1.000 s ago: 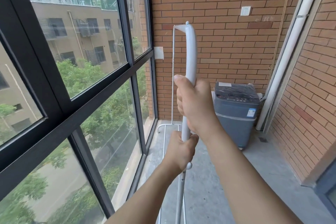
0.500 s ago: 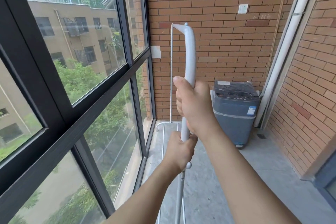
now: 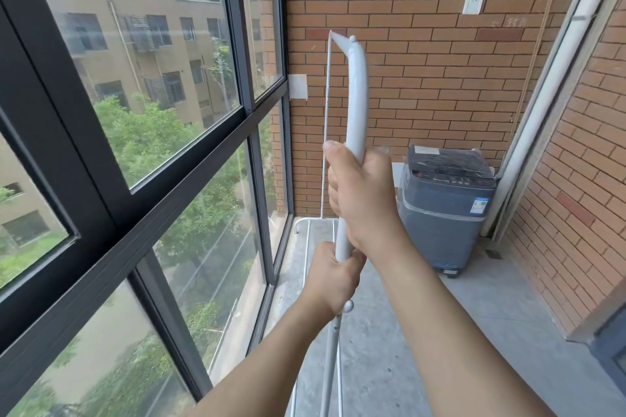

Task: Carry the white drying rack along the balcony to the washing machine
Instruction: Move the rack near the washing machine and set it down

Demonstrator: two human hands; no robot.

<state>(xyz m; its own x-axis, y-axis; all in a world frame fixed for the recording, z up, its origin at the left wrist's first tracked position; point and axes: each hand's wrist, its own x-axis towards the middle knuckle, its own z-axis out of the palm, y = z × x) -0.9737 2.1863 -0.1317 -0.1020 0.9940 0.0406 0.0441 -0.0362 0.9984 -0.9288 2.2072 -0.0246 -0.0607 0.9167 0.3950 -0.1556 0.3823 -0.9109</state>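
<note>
The right hand (image 3: 364, 200) was clenched around the upright tube of the white metal drying rack (image 3: 355, 101), the left hand (image 3: 333, 276) gripping it just below. The grey top-loading washing machine (image 3: 443, 210) stood at two o'clock, against the brick wall (image 3: 423, 44).

Brick wall (image 3: 423, 54) ahead; dark-framed windows (image 3: 142, 159) left of it, daylit; grey concrete floor (image 3: 474, 332) below; white pipe (image 3: 555, 78) rightward.
</note>
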